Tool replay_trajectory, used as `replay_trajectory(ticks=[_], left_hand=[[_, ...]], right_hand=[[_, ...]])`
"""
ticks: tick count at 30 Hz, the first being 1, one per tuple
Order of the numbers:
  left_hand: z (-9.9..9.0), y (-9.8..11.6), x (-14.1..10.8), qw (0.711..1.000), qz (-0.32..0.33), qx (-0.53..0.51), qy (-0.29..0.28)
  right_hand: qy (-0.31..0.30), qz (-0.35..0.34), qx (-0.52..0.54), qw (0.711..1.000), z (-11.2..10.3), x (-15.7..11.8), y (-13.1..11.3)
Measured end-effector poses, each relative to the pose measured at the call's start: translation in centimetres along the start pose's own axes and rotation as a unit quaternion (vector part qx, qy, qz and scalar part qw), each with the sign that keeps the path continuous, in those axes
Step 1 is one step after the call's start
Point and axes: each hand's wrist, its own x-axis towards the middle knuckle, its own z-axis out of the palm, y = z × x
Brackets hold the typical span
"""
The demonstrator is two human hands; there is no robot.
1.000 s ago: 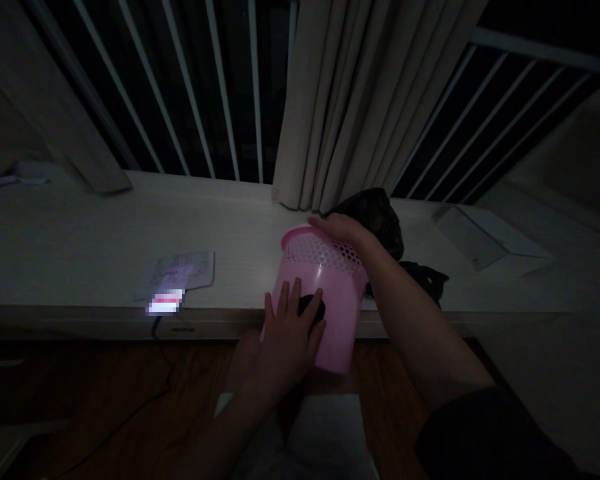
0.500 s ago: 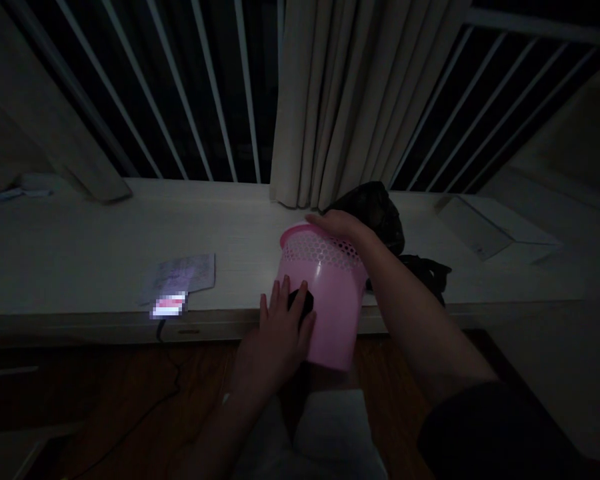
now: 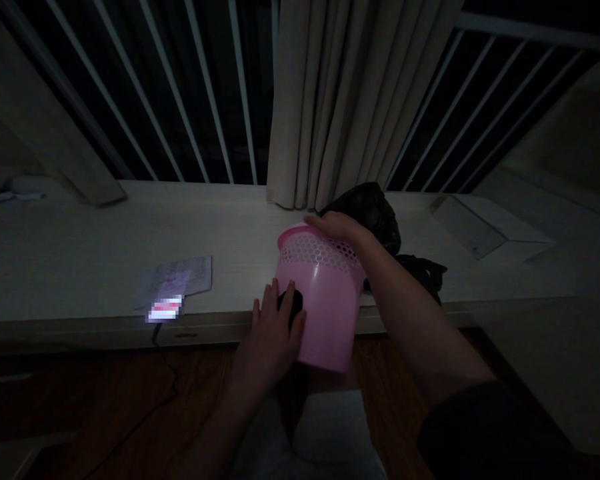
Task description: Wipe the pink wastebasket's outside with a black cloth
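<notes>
A pink wastebasket [image 3: 327, 313] with a honeycomb mesh band below its rim leans at a tilt in front of the window ledge. My right hand [image 3: 336, 225] grips its rim from the far right side, thumb and fingers closed over the edge. Spread fingers of my left hand [image 3: 270, 327] lie against the basket's left side. Under those fingers a small black thing [image 3: 291, 308] is pressed to the pink wall; its kind is too dark to make out. The inside of the basket is hidden.
Behind the basket, black plastic bags [image 3: 375, 213] lie on the white ledge [image 3: 80, 253]. A white box [image 3: 490, 230] stands at right. Papers [image 3: 180, 277] and a lit, blurred-out device [image 3: 165, 309] with a cable [image 3: 173, 380] are at left. Curtains [image 3: 315, 100] hang before barred windows.
My left hand and the black thing under it have slid slightly left and down along the basket's side. My right hand keeps its hold on the rim.
</notes>
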Motion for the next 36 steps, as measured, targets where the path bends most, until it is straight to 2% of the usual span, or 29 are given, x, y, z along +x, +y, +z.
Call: replay_trajectory(ticks=[4,9,16,21,28,33,36], left_hand=[[0.4,-1.0,-0.8,1.000,-0.021,-0.014,0.004],[0.4,-0.2,-1.0,1.000,0.012,-0.013,-0.006],[0.4,-0.7,-0.9,1.000,-0.016,-0.025,0.005],[0.4,0.1,-0.7,1.000,0.008,-0.022,0.000],[0.6,-0.9,-0.9,0.999,-0.022,-0.036,0.007],[0.4,0.3,-0.8,0.999,0.013,-0.041,-0.003],[0.3,0.2,-0.2,0.999,0.002,-0.046,0.001]], right_hand=[[-0.005,-0.003,-0.002,1.000,-0.1,0.1,0.2],[-0.007,0.006,0.000,1.000,-0.2,0.0,0.0],[-0.008,0.011,-0.001,1.000,-0.5,-0.5,-0.4],[-0.007,0.007,0.004,1.000,-0.4,-0.3,-0.1],[-0.006,0.003,0.015,1.000,-0.1,0.1,0.3],[-0.014,0.011,0.023,1.000,-0.1,0.4,0.2],[-0.011,0.011,0.022,1.000,-0.1,0.2,0.1]])
